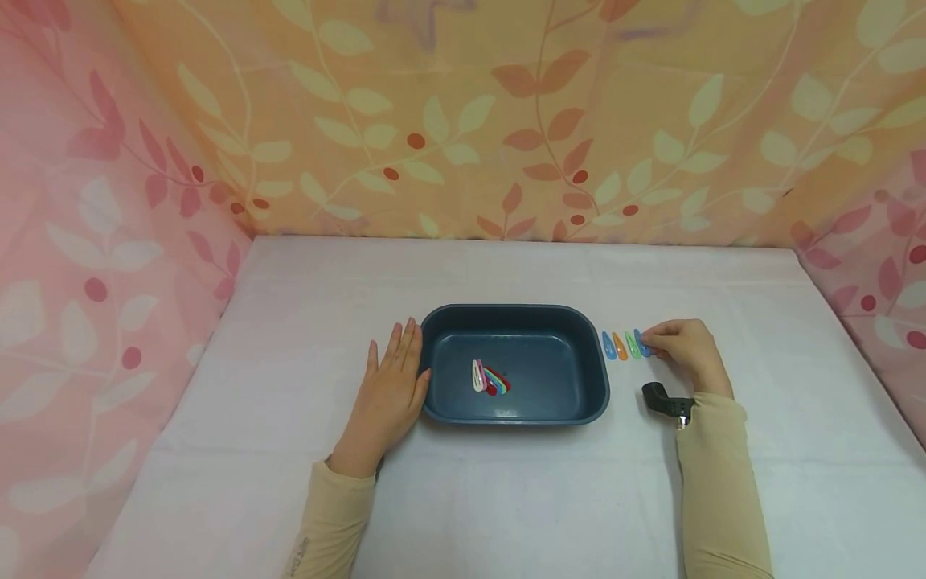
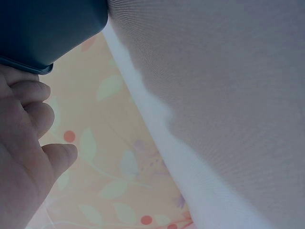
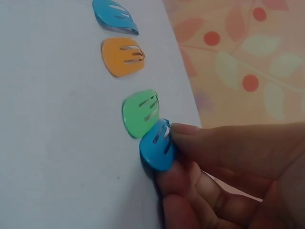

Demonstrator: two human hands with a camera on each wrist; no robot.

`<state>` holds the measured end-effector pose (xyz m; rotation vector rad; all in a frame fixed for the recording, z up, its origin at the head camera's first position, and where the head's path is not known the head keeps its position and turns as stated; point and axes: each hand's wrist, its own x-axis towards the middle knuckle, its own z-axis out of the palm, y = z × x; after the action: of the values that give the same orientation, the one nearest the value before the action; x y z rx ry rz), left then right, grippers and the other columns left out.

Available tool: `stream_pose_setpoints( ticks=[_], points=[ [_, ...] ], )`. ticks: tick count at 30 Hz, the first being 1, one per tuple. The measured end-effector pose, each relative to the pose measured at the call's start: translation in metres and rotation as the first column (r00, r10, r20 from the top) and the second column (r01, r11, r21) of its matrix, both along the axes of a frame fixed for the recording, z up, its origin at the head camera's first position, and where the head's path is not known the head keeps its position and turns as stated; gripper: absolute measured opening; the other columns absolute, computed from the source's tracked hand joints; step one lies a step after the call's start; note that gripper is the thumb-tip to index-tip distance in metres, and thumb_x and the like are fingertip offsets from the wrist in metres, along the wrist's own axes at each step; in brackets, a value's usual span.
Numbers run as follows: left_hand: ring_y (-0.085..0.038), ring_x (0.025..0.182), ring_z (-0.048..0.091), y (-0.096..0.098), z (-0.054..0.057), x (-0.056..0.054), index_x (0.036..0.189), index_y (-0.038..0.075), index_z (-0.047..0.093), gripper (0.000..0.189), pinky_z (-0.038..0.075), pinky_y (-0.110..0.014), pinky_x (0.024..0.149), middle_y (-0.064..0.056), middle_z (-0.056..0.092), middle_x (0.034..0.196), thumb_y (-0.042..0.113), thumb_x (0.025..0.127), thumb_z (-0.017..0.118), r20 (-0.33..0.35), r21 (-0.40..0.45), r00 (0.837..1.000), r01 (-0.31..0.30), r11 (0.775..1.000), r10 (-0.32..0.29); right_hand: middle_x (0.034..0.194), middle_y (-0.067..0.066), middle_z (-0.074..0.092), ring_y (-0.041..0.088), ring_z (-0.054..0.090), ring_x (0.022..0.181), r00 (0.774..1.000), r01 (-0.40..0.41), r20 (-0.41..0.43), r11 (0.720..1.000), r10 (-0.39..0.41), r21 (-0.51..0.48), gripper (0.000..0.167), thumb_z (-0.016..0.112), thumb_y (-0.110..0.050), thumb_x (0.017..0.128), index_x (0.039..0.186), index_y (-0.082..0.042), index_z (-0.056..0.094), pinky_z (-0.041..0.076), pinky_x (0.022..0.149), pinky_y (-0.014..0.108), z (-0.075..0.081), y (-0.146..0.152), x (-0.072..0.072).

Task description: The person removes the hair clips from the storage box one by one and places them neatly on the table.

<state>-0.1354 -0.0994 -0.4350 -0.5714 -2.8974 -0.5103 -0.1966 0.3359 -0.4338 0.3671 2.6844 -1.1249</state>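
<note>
My right hand (image 1: 683, 347) pinches a blue snap hair clip (image 3: 158, 148) between thumb and fingers, close over the white cloth. Its edge overlaps a green hair clip (image 3: 138, 114) in the right wrist view. Beyond that lie an orange hair clip (image 3: 119, 57) and a lighter blue one (image 3: 112, 16), forming a row beside the tray's right end. My left hand (image 1: 391, 386) rests with straight fingers against the left end of a dark blue tray (image 1: 514, 420). Inside the tray, left of its middle, several hair clips (image 1: 490, 378) in white, pink, red, blue and green lie bunched together.
White cloth (image 1: 521, 498) covers the table. Patterned curtains (image 1: 463, 121) hang behind it and on both sides. A black wrist camera mount (image 1: 665, 400) sticks out from the right sleeve, just above the cloth.
</note>
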Motion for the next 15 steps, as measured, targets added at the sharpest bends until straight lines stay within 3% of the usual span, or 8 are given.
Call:
stream_pose_setpoints(
  ticks=[9,15],
  points=[
    [-0.028,0.143,0.011,0.0005,0.0002,0.0000,0.146,-0.004,0.025,0.062,0.009,-0.056,0.111,-0.014,0.018,0.154,0.024,0.096,0.051,0.007,-0.007,1.000,-0.008,1.000,0.008,0.083,0.007,0.067,0.021,0.052,0.081,1.000,-0.021,0.000,0.998,0.021,0.067,0.034,0.065,-0.019,0.088,0.104,0.010,0.067,0.039,0.071,0.029,0.0020,0.0033,0.0021],
    [-0.028,0.143,0.010,0.0006,0.0003,-0.0006,0.147,-0.003,0.024,0.062,0.007,-0.056,0.111,-0.014,0.017,0.155,0.024,0.097,0.049,0.018,-0.008,1.000,-0.008,1.000,0.008,0.092,0.009,0.067,0.016,0.055,0.081,1.000,-0.020,0.017,1.000,0.020,0.022,0.037,0.065,-0.022,0.088,0.108,0.009,0.066,0.043,0.069,0.022,0.0005,0.0099,0.0025]
  ],
)
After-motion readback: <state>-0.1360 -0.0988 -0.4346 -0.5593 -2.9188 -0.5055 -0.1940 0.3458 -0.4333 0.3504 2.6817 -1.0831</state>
